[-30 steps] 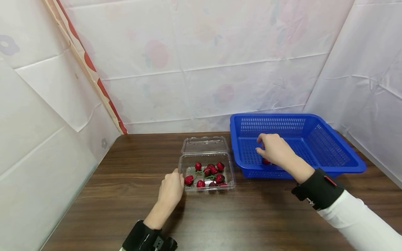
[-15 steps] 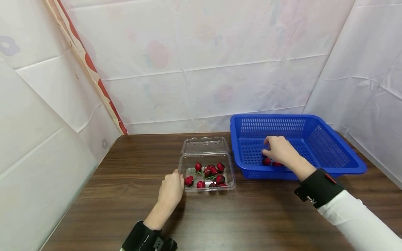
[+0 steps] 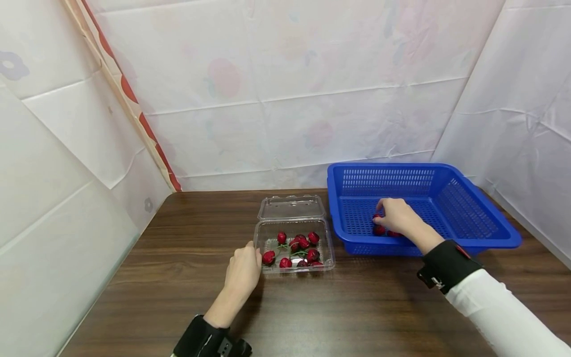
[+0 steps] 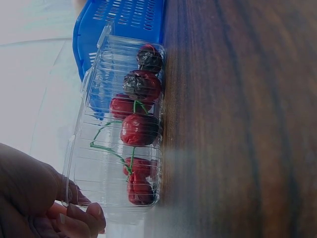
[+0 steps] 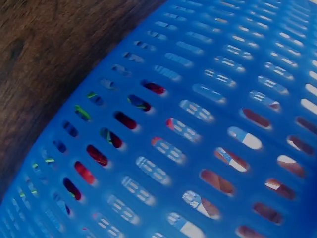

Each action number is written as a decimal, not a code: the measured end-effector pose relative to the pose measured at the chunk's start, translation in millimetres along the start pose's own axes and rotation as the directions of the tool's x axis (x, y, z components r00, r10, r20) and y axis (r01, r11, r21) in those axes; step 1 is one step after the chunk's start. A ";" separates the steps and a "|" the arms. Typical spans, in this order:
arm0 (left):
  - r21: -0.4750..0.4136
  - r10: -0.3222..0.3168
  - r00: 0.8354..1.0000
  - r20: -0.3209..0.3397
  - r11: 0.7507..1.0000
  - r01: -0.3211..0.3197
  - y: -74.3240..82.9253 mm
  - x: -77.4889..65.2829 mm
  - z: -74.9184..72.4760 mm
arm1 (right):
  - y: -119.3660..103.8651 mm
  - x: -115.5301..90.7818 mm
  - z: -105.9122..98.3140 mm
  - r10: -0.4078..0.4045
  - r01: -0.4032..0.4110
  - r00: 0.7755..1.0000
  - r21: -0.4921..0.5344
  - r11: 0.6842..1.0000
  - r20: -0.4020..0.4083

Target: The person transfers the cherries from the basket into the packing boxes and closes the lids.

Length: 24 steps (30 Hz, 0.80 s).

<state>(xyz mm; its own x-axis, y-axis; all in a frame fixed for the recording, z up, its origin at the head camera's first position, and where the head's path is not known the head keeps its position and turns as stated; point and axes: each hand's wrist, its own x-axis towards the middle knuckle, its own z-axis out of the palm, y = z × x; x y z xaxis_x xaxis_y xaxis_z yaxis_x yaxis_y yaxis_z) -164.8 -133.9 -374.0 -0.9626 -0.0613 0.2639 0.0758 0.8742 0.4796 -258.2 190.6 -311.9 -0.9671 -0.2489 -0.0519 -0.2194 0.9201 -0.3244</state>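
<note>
My left hand grips the left rim of a clear plastic clamshell box; in the left wrist view its fingers curl at the rim. Several red cherries with green stems lie inside, and the hinged lid stands open behind. Inside the blue basket, my right hand pinches a red cherry between thumb and fingertips. Below that hand, more cherries lie on the basket floor. The right wrist view shows mostly the slotted basket wall, with red patches behind its slots.
The box and basket stand side by side on a dark wooden table. White patterned sheets hang behind and at both sides. The basket's tall wall lies between the right wrist camera and the cherries.
My right hand has shifted slightly right and lowered in the basket, its thumb and fingers closing on a cherry. My left hand and the box have stayed in place.
</note>
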 end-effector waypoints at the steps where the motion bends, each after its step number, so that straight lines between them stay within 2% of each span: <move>1: 0.002 0.002 1.000 -0.002 1.000 -0.002 -0.1 0.0 0.1 | 1.2 0.8 0.9 -0.001 0.002 1.000 -0.003 1.000 0.007; 24: -0.004 -0.008 1.000 0.003 1.000 0.008 0.9 0.5 1.1 | 16.4 10.0 10.9 -0.020 0.018 0.993 0.016 1.000 0.113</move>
<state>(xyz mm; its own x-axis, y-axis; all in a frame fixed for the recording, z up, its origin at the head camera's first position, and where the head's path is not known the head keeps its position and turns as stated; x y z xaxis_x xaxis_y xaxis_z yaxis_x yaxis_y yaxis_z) -165.5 -132.6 -374.4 -0.9639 -0.0668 0.2578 0.0693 0.8716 0.4852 -270.1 199.9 -328.0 -0.9417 -0.2999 -0.1521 -0.2351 0.9106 -0.3400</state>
